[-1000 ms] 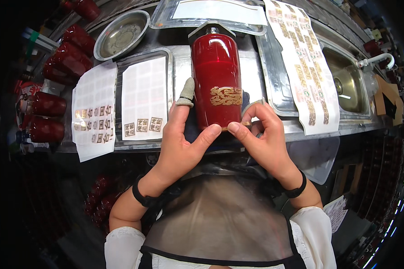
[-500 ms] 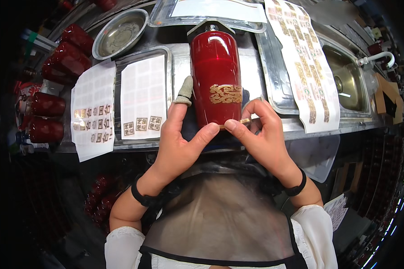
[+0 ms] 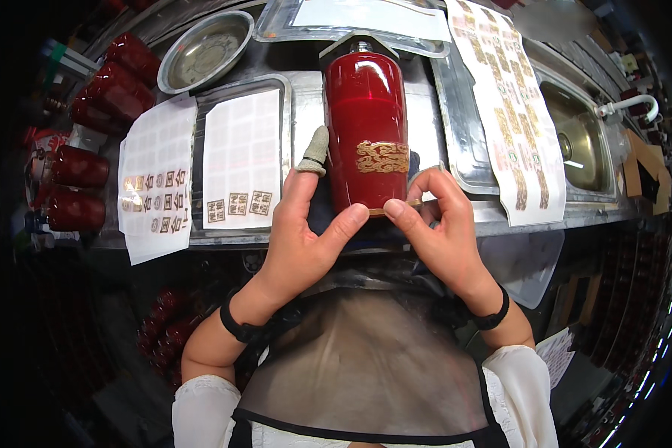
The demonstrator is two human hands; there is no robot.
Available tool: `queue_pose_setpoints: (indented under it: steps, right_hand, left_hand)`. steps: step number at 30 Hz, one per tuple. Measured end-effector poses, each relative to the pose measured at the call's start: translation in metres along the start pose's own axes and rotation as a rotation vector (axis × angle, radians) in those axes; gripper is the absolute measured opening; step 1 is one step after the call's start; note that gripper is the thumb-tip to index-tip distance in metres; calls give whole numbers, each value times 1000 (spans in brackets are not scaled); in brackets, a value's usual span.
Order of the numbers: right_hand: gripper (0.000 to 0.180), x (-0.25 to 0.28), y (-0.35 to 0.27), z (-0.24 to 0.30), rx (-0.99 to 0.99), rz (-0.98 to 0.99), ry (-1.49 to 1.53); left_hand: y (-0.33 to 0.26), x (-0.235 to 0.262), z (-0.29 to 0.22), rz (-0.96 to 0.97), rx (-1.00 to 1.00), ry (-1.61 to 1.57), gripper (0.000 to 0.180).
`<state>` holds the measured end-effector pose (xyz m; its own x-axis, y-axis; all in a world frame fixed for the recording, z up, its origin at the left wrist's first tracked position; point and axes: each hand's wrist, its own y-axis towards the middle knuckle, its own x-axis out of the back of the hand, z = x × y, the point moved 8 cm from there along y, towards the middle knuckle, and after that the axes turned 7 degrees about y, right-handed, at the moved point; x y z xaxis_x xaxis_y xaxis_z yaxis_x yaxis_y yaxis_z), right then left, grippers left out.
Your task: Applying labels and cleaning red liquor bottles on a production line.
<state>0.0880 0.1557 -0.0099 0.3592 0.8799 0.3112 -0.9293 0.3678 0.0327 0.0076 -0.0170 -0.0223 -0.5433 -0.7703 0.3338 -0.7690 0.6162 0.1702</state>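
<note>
A glossy red bottle (image 3: 365,97) lies with its neck pointing away from me and its base toward me. Gold scrollwork (image 3: 382,157) decorates its lower right side. Along the base edge runs a narrow gold strip (image 3: 378,213). My left hand (image 3: 304,224) is closed around the bottle's left side, its thumb against the base edge and a grey fabric sleeve (image 3: 313,153) on its index finger. From the right, my right hand (image 3: 446,228) presses its thumb on the strip, fingers curled beside the bottle. The strip's right end sticks out by that thumb.
Left of the bottle lie white sticker sheets (image 3: 157,164), one on a metal tray (image 3: 285,112). A round metal bowl (image 3: 205,52) stands behind them, near more red bottles (image 3: 78,166). To the right are a long gold sticker sheet (image 3: 509,112) and a sink (image 3: 575,134).
The whole view has shifted slightly, putting the bottle a little farther right. My thumbs are slightly farther apart along the base edge, and both hands keep their hold.
</note>
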Motion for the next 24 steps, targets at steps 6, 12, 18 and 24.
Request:
queue_pose_setpoints:
  steps: [6,12,18,24]
  right_hand:
    - [40,-1,-2,-10,0,-11,71]
    - [41,-3,-2,-2,14,-1,7]
    - [41,-5,-2,-2,7,-19,-14]
    - [41,-7,-1,-5,-35,-16,14]
  left_hand:
    - [-5,6,12,-40,92,-326,62]
    - [-7,1,8,-93,41,-199,73]
    - [-7,2,10,-94,14,-205,71]
    - [-8,6,20,6,57,-275,66]
